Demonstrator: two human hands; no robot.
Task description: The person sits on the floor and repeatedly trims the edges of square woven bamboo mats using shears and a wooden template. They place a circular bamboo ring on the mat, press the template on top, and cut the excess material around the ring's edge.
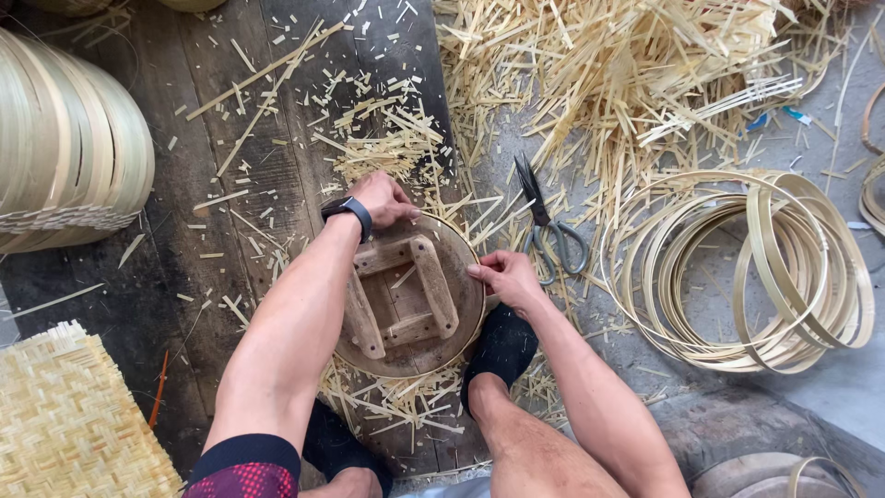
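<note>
both hands, left hand (383, 198) and right hand (502, 277), clamp a thin bamboo hoop (472, 267) around the round wooden mould (410, 295) at centre frame; hoop seated, unfastened, scissors (548, 226) idle.

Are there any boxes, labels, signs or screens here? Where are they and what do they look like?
Wrist device: on the left wrist, above the round wooden form; small, dark, on a black band; its face cannot be made out.
No boxes, labels or signs show.
</note>
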